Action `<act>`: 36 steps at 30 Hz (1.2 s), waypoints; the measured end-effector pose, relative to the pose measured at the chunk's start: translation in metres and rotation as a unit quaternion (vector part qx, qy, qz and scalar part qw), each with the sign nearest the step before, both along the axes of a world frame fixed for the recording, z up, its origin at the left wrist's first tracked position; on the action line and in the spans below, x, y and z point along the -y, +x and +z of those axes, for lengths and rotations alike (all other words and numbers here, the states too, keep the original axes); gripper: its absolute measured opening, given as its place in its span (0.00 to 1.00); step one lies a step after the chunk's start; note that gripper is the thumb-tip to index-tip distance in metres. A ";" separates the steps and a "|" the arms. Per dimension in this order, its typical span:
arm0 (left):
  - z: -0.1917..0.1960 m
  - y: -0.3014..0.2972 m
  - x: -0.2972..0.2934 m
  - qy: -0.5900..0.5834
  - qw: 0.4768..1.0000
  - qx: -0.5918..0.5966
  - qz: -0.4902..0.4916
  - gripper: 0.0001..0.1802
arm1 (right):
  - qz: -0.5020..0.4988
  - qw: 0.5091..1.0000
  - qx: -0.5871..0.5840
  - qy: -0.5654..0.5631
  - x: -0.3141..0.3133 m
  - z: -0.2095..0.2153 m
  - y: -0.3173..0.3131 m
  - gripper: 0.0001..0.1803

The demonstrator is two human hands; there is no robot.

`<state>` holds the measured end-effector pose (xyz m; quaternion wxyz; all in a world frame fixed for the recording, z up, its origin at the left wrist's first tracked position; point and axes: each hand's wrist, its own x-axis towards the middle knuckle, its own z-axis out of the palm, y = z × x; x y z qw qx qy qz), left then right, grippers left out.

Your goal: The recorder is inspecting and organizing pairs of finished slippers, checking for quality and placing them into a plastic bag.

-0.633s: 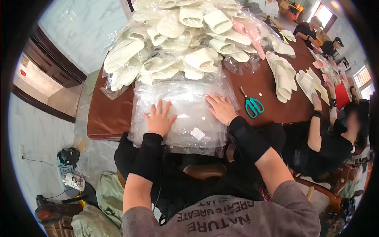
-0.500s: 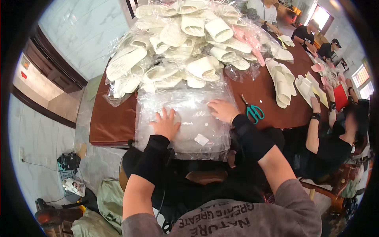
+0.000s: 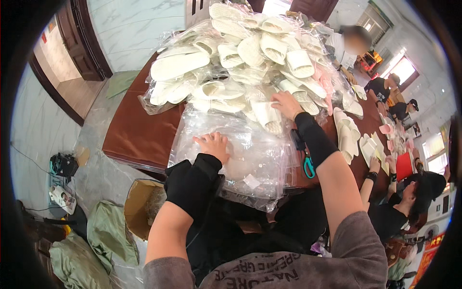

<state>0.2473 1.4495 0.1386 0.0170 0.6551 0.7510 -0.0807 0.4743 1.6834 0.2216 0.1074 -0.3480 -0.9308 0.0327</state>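
My left hand (image 3: pixel 214 146) lies with fingers spread on a stack of clear plastic bags (image 3: pixel 231 166) at the table's near edge. A small white square label shows on the top bag. At the front of a heap of slippers, my right hand (image 3: pixel 288 105) has its fingers on a cream slipper (image 3: pixel 267 118), which tilts down over the far end of the bags. The fingertips seem to grip its strap edge. The heaped cream slippers (image 3: pixel 250 48) are mostly wrapped in clear film. Teal-handled scissors (image 3: pixel 308 166) lie right of the bags, partly hidden behind my right wrist.
The brown-covered table (image 3: pixel 139 130) bears everything. Unwrapped cream slippers (image 3: pixel 346 136) lie to the right. A co-worker (image 3: pixel 399 207) sits at the right side, and others work farther along. On the floor at left are an open cardboard box (image 3: pixel 139 207) and green sacks (image 3: pixel 108 231).
My right hand has moved from the bags forward to a cream slipper at the heap's front. My left hand stays on the bags. The view has shifted, showing the cardboard box.
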 end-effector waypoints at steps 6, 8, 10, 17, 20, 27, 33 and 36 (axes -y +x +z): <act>0.007 -0.013 -0.002 0.016 0.998 0.043 -0.033 0.37 | 0.008 0.969 -0.177 -0.174 0.052 0.048 0.038 0.11; 0.005 -0.015 0.000 0.031 0.997 0.050 -0.050 0.34 | -0.015 0.952 -0.229 -0.202 0.074 0.070 0.049 0.10; 0.002 -0.017 -0.001 0.077 0.991 0.092 -0.053 0.33 | -0.017 0.918 -0.326 -0.223 0.096 0.092 0.052 0.08; -0.017 -0.035 -0.034 0.109 0.972 0.197 -0.060 0.29 | -0.134 0.821 -0.508 -0.222 0.186 0.114 0.024 0.09; -0.005 -0.061 -0.053 0.000 0.939 0.317 -0.130 0.27 | -0.117 0.781 -0.542 -0.287 0.202 0.069 -0.028 0.10; 0.038 -0.106 -0.012 -0.036 0.444 0.868 0.220 0.36 | -0.110 0.716 -0.550 -0.416 0.171 -0.006 -0.029 0.14; 0.025 -0.092 -0.007 0.020 0.577 0.802 0.152 0.28 | -0.315 0.777 -0.534 -0.112 0.134 -0.032 0.055 0.09; 0.019 -0.091 -0.012 0.004 0.533 0.837 0.124 0.23 | -0.266 0.794 -0.540 -0.086 0.136 -0.048 0.059 0.10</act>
